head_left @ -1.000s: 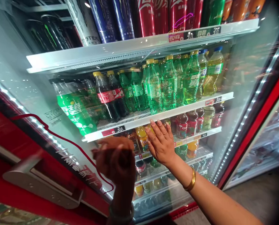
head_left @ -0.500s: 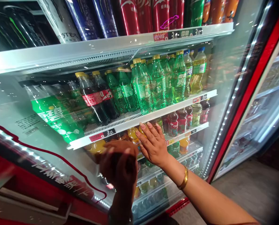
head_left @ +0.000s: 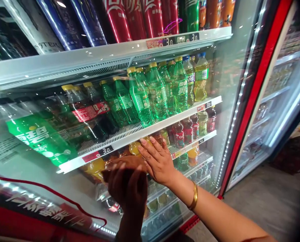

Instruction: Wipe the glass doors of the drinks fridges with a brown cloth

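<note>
My right hand lies flat and open in front of the drinks cooler, fingers spread, a gold bangle on its wrist. Its fingertips come just below the edge of a white shelf, over an orange juice bottle. Whether it touches glass, I cannot tell. Beside it, in deep shadow, my left hand has curled fingers. A brown rounded shape shows at those fingers; its kind is unclear. Above the hands stand green soda bottles and cola bottles.
Tall red cola cans and energy drink cans stand on the top shelf. A large green soda bottle picture is at the left. The red door frame and a second cooler are on the right.
The cooler and its bottles have shifted left in view as the camera turned. My right hand sits slightly lower and further left in view; my left hand has hardly moved.
</note>
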A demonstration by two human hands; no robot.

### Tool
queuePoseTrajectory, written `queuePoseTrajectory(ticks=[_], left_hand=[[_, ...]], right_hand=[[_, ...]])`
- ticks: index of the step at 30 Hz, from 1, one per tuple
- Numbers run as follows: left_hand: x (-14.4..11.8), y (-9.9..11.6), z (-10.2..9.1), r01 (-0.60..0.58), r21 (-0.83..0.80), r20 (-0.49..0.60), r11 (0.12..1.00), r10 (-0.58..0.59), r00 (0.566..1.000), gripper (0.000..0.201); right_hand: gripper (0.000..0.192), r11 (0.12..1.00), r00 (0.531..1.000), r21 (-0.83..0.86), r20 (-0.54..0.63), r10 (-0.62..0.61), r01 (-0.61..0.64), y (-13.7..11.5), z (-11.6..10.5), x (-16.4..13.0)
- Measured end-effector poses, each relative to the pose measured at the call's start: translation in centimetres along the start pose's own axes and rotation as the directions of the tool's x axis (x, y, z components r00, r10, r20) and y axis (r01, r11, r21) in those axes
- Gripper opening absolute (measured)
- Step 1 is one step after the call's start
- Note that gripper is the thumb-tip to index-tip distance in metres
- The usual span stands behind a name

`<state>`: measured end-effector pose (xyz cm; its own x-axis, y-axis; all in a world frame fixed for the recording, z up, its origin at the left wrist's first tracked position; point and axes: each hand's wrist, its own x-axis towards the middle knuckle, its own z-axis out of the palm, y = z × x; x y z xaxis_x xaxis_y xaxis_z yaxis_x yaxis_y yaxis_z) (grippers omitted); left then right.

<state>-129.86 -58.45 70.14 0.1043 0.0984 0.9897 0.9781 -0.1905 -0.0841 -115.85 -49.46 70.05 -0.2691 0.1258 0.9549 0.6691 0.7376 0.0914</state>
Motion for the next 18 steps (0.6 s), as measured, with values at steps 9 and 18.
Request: queuePoseTrajectory(ticks=[9,18], left_hand=[[1.2,1.0,1.1,0.061,-0.002,-0.025,0.998,-0.061,0.998,0.057],[2.0,0.8,1.2,-0.038,-0.117,0.067,0.992,0.046,0.997,0.050]], right_hand=[[0.054,0.994,0.996,-0.070,0.005,0.088,-0.087,3.4,-1.2,-2.0],[0.053,0.995,0.996,-0.090,0.073,0.050,-0.043,4.9,-2.0,-2.2]])
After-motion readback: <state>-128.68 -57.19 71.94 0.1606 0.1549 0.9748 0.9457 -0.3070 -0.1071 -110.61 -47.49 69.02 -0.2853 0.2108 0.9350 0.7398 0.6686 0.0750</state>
